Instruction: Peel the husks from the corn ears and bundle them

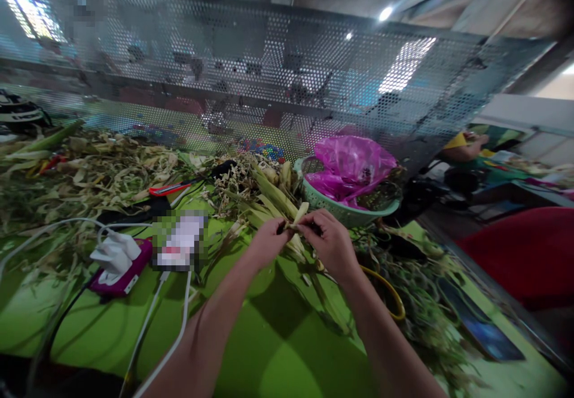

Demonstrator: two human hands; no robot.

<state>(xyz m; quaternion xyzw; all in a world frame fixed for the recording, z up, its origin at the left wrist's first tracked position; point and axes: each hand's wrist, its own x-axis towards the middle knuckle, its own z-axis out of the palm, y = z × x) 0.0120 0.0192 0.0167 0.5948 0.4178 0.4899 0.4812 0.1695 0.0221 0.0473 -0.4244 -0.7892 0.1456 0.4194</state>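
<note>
Above the green tabletop (278, 350), my left hand (270, 241) and my right hand (330, 242) are close together. Both have their fingers pinched on a pale corn husk strip (299, 213). The exact spot where they grip it is partly hidden by the fingers. Just beyond them, long yellow-green husks (269, 192) fan out over a heap of dried plant pieces (237, 186). Another long husk (329, 305) lies on the tabletop beneath my right hand.
A green basket (343, 214) with a purple plastic bag (354, 162) stands behind my right hand. To the left are a red cutter (170, 189), a plugged-in purple power strip (123, 278) and a cabled phone (182, 242). A perforated metal panel (251, 69) rises behind; a yellow ring (390, 290) lies right.
</note>
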